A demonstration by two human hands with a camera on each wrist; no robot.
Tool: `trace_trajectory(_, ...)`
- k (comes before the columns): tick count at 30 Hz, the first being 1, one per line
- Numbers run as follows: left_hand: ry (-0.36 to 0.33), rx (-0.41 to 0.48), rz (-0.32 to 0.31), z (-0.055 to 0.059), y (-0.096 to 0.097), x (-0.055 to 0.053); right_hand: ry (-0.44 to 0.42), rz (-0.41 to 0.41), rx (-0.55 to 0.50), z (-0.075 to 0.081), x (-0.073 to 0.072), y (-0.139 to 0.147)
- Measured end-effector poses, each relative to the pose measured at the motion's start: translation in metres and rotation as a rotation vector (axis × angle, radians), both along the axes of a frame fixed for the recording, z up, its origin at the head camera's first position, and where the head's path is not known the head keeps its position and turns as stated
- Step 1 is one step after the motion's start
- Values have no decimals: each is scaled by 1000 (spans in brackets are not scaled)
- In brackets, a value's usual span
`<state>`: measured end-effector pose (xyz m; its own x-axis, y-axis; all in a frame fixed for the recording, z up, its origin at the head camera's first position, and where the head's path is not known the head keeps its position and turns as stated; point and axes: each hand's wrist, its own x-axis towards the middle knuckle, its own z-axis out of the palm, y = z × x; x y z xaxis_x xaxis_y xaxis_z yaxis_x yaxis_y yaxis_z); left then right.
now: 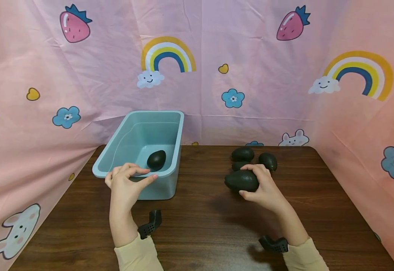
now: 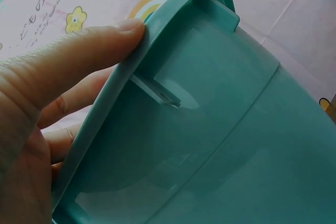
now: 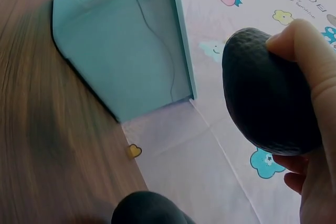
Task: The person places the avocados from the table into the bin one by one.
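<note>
My right hand [image 1: 259, 186] grips a dark green avocado [image 1: 241, 181], held above the table. In the right wrist view, the thumb presses on one side of this avocado [image 3: 268, 95] and fingertips show below it. On the left, my left hand [image 1: 125, 184] holds the near rim of a light blue-green plastic bin [image 1: 178, 150]. Its thumb and fingers lie on either side of the rim [image 2: 113, 95] in the left wrist view. Another avocado [image 1: 156, 160] lies inside the bin. Behind the right hand, three avocados [image 1: 242, 154] rest on the table, one partly hidden.
The dark brown wooden table [image 1: 197, 226] runs back to a pink patterned cloth [image 1: 210, 124], which hangs behind it and along both sides. A black camera mount is on each wrist, left [image 1: 149, 224] and right [image 1: 274, 244].
</note>
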<state>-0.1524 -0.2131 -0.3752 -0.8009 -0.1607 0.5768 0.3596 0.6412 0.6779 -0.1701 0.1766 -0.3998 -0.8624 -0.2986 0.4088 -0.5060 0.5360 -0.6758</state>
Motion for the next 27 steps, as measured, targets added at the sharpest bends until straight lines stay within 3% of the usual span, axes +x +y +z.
trace_trajectory(5,3,7,-5,1,0,-1,26,14,-18,2,-2,-8)
trace_trajectory(18,-9,-1,11,0,0,-1,-20,25,-57,6,-5,-25)
trace_trajectory(27,-11,-4,10,0,0,-1,-3,23,-49,16,-11,-36)
